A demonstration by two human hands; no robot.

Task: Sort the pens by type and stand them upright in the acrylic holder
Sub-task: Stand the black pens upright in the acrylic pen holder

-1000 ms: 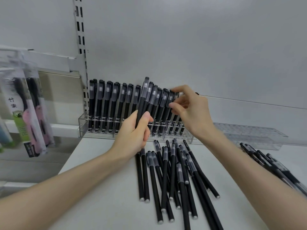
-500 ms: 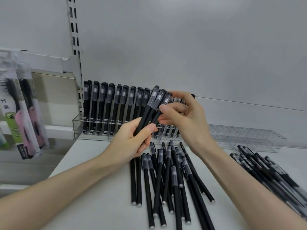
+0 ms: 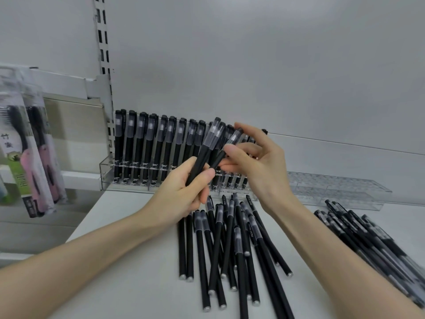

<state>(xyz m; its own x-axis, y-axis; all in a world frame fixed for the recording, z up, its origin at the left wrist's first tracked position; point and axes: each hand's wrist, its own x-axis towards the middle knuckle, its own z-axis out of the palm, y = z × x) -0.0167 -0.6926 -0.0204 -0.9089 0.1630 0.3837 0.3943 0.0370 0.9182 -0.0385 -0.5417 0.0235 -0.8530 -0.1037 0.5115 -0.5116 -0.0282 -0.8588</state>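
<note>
A clear acrylic holder point(image 3: 105, 171) stands at the back of the white shelf with several black capped pens point(image 3: 149, 143) upright in it. My left hand point(image 3: 181, 199) grips a small bundle of black pens point(image 3: 204, 155), caps pointing up and right. My right hand point(image 3: 259, 164) pinches one pen point(image 3: 226, 148) of that bundle just below its clear cap. Both hands hover in front of the holder's right half, hiding part of it. A loose pile of black pens point(image 3: 230, 247) lies on the shelf below my hands.
A second pile of different black pens point(image 3: 368, 247) lies at the right. An empty clear acrylic holder point(image 3: 338, 192) sits behind it. Packaged brushes point(image 3: 32, 162) hang at the left beside a slotted shelf upright point(image 3: 102, 54).
My left hand has tilted the bundle of pens to the right and lowered it. My right hand left the pens in the holder and took hold of one pen in the bundle.
</note>
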